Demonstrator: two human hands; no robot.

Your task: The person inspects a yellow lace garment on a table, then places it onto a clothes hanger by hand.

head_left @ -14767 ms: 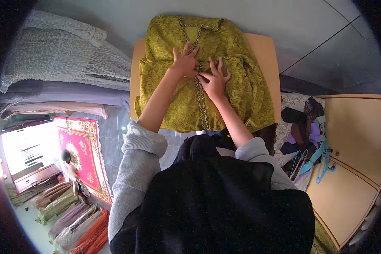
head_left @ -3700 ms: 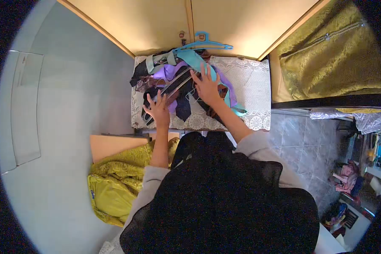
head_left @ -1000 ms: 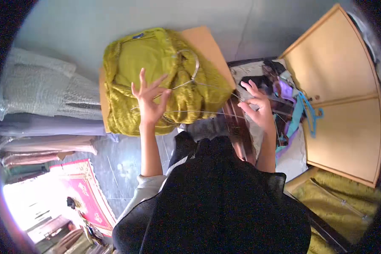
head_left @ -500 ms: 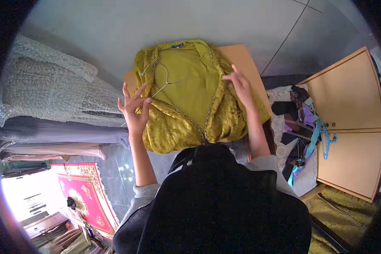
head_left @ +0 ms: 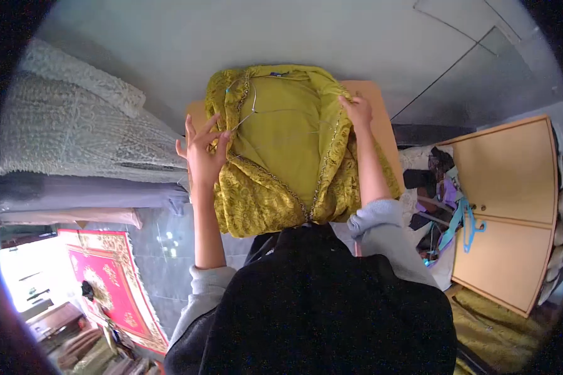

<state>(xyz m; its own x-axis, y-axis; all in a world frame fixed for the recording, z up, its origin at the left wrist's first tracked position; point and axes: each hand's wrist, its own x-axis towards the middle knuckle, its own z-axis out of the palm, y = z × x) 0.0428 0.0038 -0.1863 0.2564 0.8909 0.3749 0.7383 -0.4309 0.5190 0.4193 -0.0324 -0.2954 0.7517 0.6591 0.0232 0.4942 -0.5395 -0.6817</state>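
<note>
A mustard-green patterned garment point(head_left: 256, 200) with beaded trim lies on a brown board point(head_left: 381, 125), its plain lining showing at the opening. A thin wire hanger point(head_left: 254, 111) with a curved hook lies over the lining. My left hand point(head_left: 205, 153) pinches one arm of the hanger between thumb and a finger, at the garment's left side; its other fingers are spread. On the right, my right hand point(head_left: 358, 112) has its fingers closed on the garment's trimmed edge.
Pale embroidered garments point(head_left: 75, 125) hang at the left. A red rug point(head_left: 112, 275) lies at lower left. On the right are a wooden cabinet point(head_left: 500, 212), a blue hanger point(head_left: 470, 231) and piled dark and purple cloths point(head_left: 447, 187).
My right hand has closed on the garment's right edge, where before its fingers were spread. The hanger has shifted slightly right and up with my left hand. The whole view has shifted a little.
</note>
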